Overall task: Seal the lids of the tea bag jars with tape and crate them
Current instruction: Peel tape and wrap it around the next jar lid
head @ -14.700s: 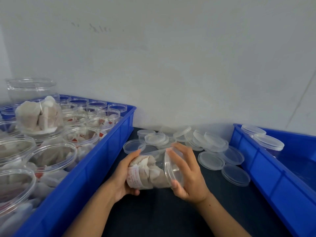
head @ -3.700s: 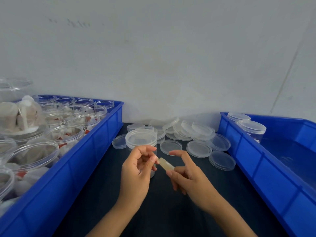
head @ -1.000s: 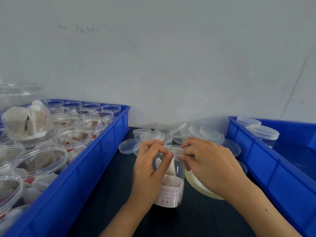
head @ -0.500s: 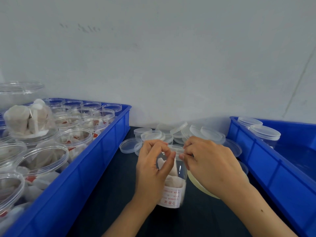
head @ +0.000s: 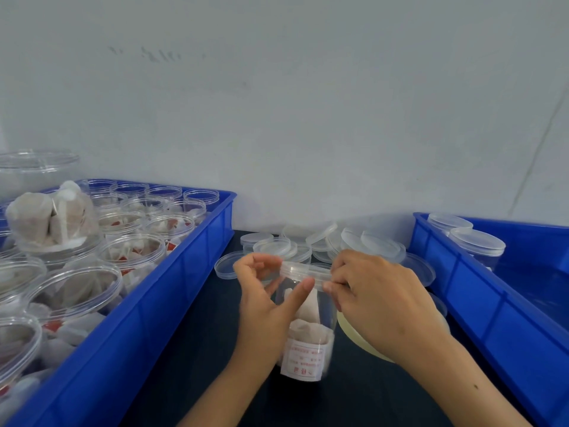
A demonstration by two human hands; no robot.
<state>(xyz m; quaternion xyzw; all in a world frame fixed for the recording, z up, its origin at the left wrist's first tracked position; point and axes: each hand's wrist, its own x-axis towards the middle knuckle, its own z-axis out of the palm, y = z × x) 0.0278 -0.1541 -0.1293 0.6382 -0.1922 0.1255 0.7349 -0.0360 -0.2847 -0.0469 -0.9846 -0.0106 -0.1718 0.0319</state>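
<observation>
Pale grey wall (head: 308, 118) backs a dark work surface (head: 191, 349), which runs between two blue crates. At centre stands one clear tea bag jar (head: 306, 328), upright, lid (head: 304, 270) fitted, white label with red print low on its near side, tea bags visible inside.

Left hand (head: 261, 306) is at 9 o'clock of the jar: thumb pressed against the lid's rim, remaining fingers curled round the far side of the jar top. Right hand (head: 378, 300) is at 3 o'clock: fingertips curled and pinched against the lid's rim. Whether tape lies beneath them cannot be determined.

A pale yellow tape roll (head: 354, 337) lies flat at 4 o'clock of the jar, largely hidden under the right hand.

Loose clear lids (head: 363, 241) are heaped at 12 o'clock, against the wall.

Left crate (head: 138, 318), at 9 o'clock, holds many uncapped jars of tea bags (head: 135, 251). Right crate (head: 480, 303), at 3 o'clock, holds two lidded jars (head: 477, 245) in its far corner.
</observation>
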